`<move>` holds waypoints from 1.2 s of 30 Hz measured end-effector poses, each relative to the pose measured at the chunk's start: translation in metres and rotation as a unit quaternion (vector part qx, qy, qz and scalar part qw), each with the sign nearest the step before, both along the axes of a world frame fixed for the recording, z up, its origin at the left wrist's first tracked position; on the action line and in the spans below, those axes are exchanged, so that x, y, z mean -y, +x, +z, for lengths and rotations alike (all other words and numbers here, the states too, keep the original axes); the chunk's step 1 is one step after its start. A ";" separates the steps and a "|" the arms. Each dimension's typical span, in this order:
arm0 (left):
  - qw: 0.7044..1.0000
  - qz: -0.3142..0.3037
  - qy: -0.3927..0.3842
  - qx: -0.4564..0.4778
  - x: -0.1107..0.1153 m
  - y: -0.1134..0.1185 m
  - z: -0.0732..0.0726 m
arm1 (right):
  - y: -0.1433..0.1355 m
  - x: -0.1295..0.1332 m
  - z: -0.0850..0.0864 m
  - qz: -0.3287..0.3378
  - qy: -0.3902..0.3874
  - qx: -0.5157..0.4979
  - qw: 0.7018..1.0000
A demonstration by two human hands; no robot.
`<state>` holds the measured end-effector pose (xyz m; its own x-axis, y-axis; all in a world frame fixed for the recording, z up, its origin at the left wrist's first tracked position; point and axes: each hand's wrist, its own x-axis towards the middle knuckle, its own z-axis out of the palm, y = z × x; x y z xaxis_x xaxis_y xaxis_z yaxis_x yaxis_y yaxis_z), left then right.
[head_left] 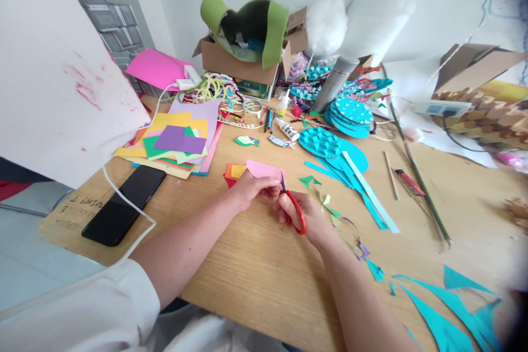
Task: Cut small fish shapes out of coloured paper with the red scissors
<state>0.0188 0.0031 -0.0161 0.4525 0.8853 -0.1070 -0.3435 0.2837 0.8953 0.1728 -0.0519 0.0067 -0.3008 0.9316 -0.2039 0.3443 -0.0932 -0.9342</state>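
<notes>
head view: left hand (252,188) pinching pink paper (264,169), right hand (303,214) gripping red scissors (293,206) (blades at the paper's edge)

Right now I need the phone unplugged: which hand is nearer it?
Left. The left hand holds pink paper right of the phone; the right hand with scissors lies farther.

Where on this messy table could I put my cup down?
Bare wood lies between the black phone and the person's forearms. Another patch sits right of the green stick. The back, around the cardboard box and teal paper discs, is crowded.
</notes>
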 end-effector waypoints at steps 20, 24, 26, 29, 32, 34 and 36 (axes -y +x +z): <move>1.000 0.007 -0.006 -0.001 0.000 0.001 0.001 | 0.001 -0.002 -0.004 -0.007 -0.007 0.013 1.000; 1.000 0.006 -0.010 0.005 -0.001 0.000 0.000 | 0.000 -0.001 -0.001 -0.014 -0.011 0.010 1.000; 1.000 0.014 -0.019 0.006 -0.001 0.000 -0.001 | 0.000 -0.001 0.000 -0.017 -0.015 0.009 1.000; 0.999 0.018 -0.026 0.005 -0.001 0.000 -0.001 | 0.000 0.000 0.000 -0.019 -0.019 0.014 1.000; 1.000 0.017 -0.022 0.009 0.000 0.000 -0.001 | 0.000 0.000 0.000 -0.017 -0.018 0.010 1.000; 1.000 0.017 -0.020 0.011 0.000 0.000 -0.001 | 0.000 0.000 0.000 -0.013 -0.015 0.007 1.000; 1.000 0.013 -0.015 0.008 -0.001 0.000 -0.001 | 0.001 -0.001 0.000 -0.009 -0.010 0.007 1.000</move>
